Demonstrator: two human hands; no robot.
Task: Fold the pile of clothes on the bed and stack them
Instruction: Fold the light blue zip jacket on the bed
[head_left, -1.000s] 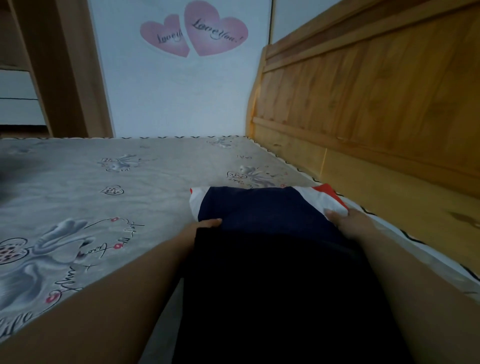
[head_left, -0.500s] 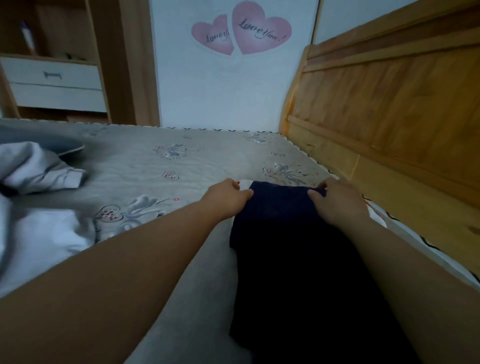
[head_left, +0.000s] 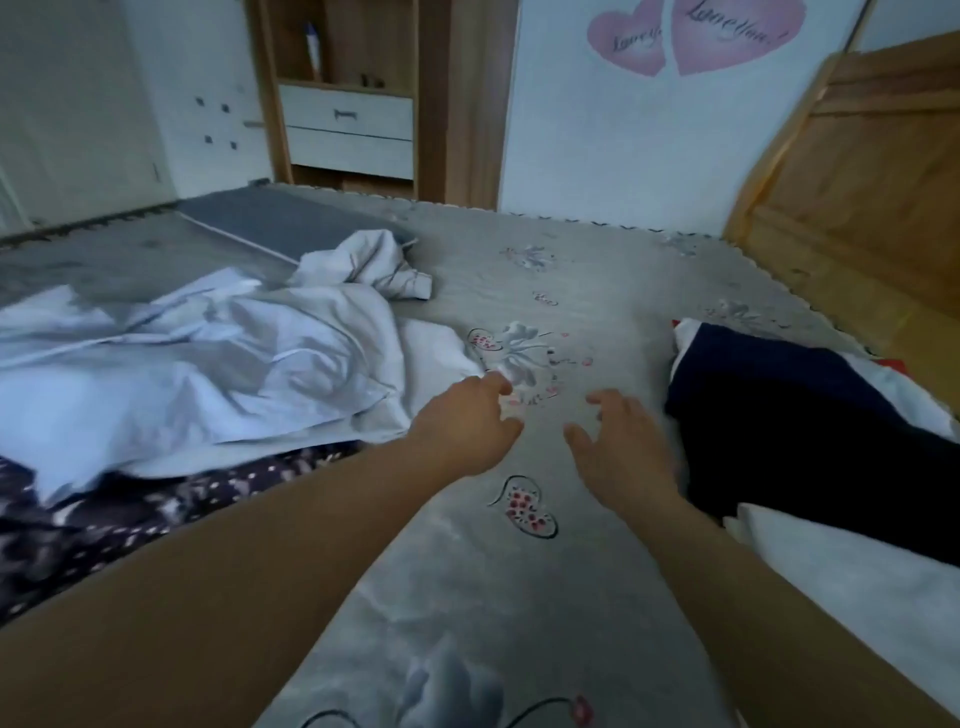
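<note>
White and pale grey clothes (head_left: 197, 364) lie crumpled in a loose pile on the left side of the bed (head_left: 597, 291), spreading from the left edge toward the middle, with a bunched sleeve or cuff at the far end. Under the near edge of that pile a dark floral garment (head_left: 104, 514) spreads flat on the grey printed bed cover. Behind, past the foot of the bed, a wooden cabinet (head_left: 348, 93) with white drawers stands against the wall. Over the middle of the bed both forearms reach forward. The left hand (head_left: 467, 423) hangs just beside the near right corner of the white pile, fingers loosely bent and holding nothing; whether it touches the cloth cannot be told. The right hand (head_left: 618, 441) hovers close beside it, fingers spread and relaxed, also empty. To the right lies a folded navy garment (head_left: 795, 415) on top of white folded cloth (head_left: 857, 587), next to the wooden headboard (head_left: 872, 182). Two pink heart stickers (head_left: 696, 31) sit on the far wall.
</note>
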